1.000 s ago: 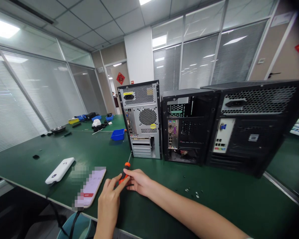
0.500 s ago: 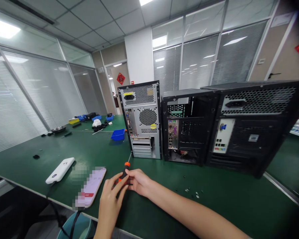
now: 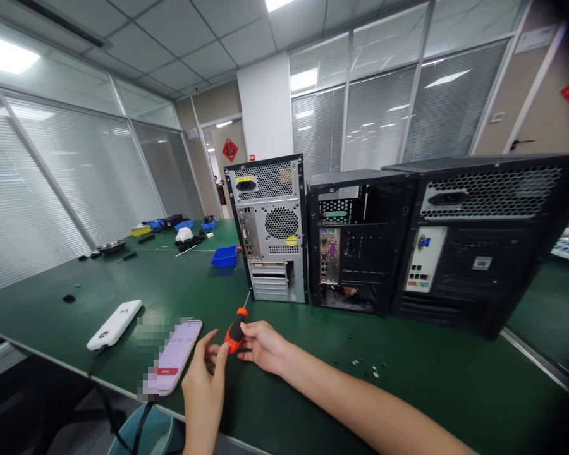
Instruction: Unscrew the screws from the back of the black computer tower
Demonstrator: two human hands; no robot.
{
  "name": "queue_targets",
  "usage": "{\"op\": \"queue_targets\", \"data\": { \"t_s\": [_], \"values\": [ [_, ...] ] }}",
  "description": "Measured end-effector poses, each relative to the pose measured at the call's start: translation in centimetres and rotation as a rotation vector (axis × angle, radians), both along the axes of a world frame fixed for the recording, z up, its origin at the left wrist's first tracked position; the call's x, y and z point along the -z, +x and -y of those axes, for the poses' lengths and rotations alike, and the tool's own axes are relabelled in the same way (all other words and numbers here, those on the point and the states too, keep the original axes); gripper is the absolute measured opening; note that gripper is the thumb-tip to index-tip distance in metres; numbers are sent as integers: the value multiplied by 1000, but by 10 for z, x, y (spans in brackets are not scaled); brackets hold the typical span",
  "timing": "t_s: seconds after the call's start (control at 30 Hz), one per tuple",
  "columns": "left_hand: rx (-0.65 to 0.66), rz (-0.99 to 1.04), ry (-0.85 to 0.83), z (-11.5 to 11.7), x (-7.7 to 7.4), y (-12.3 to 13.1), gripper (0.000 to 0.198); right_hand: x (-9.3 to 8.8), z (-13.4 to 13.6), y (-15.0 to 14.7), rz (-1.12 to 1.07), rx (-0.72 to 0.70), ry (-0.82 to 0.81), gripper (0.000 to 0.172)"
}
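Observation:
In my right hand (image 3: 264, 347) is a screwdriver (image 3: 236, 331) with an orange and black handle, pinched between thumb and fingers. Its thin shaft points up to the bottom left corner of the silver back of a computer case (image 3: 279, 253); whether the tip sits in a screw is too small to tell. My left hand (image 3: 205, 366) is at the handle's rear end, thumb beside the orange butt and fingers apart, not wrapped around it.
Two black computer cases (image 3: 398, 253) stand right of the silver-backed one. Small screws (image 3: 374, 371) lie on the green table (image 3: 294, 398). Left are a phone (image 3: 175, 357), a white power bank (image 3: 115, 325) with a cable, and a blue tray (image 3: 224, 256). Below the edge is a teal bin (image 3: 145, 430).
My left hand's fingers have come off the screwdriver handle and drawn back left and down, uncovering more of the handle. My right hand stays nearly in place on it.

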State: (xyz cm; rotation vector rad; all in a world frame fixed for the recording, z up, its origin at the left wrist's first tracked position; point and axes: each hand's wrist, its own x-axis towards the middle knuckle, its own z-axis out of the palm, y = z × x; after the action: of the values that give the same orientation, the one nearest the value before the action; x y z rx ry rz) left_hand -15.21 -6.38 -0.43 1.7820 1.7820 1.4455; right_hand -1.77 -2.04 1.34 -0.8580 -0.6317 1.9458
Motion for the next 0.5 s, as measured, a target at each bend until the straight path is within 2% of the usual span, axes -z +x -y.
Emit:
{"op": "queue_targets", "data": {
  "t_s": [0.23, 0.5],
  "values": [
    [6, 127, -199, 4, -3, 13, 67, 2, 0, 0, -9, 8, 26, 20],
    [19, 186, -268, 6, -3, 19, 69, 9, -3, 1, -52, -2, 80, 14]
  ]
}}
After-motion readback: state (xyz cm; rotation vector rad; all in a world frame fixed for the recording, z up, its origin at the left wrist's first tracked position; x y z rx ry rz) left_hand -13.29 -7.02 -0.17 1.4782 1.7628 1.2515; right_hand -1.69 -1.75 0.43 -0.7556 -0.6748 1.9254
